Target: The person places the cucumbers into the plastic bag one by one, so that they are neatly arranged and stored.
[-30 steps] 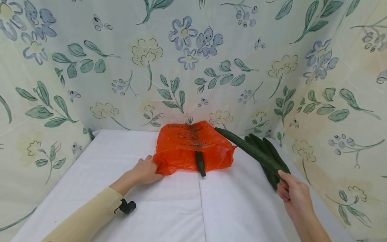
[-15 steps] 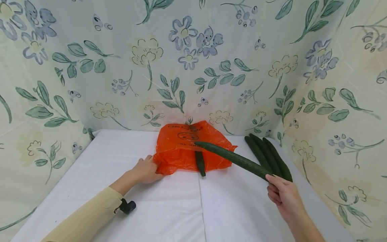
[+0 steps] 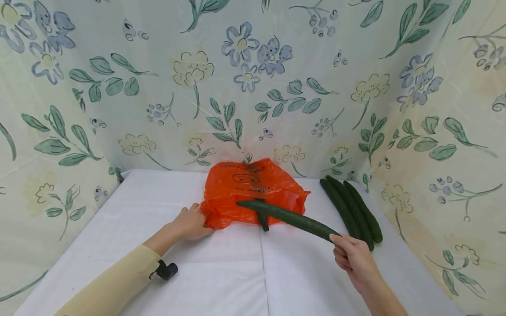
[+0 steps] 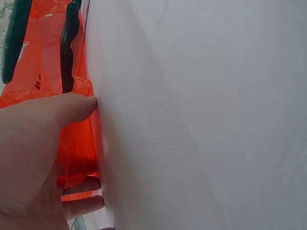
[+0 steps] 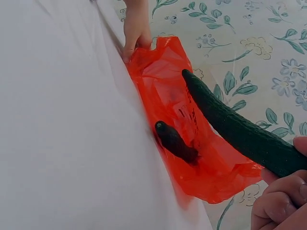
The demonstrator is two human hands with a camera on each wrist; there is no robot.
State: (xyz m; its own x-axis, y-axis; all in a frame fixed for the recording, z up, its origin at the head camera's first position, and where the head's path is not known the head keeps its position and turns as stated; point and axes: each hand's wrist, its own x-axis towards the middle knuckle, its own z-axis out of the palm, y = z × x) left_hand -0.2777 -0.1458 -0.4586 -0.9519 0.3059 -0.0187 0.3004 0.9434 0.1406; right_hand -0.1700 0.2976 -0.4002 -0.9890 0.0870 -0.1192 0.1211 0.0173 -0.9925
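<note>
An orange-red plastic bag [image 3: 233, 184] with black print lies mid-table, its mouth towards me. My left hand [image 3: 193, 223] grips the left corner of its mouth; in the left wrist view the thumb [image 4: 76, 106] lies across the plastic. One cucumber [image 3: 262, 221] is inside with its end poking out of the mouth, plain also in the right wrist view as a dark cucumber end [image 5: 175, 141]. My right hand [image 3: 356, 259] pinches a long green cucumber [image 3: 300, 220] by its near end. The far tip points left, in front of the bag's mouth as the head view sees it.
Several cucumbers [image 3: 352, 210] lie side by side at the table's right, beyond my right hand. A white cloth [image 3: 221, 281] covers the table. Floral fabric [image 3: 158, 109] hangs behind and along both sides. A small black device [image 3: 167, 270] sits at my left cuff.
My right hand has moved left with the cucumber, away from the pile. The cucumber's tip has swung left and down to the bag's mouth. My left hand and the bag have stayed put.
</note>
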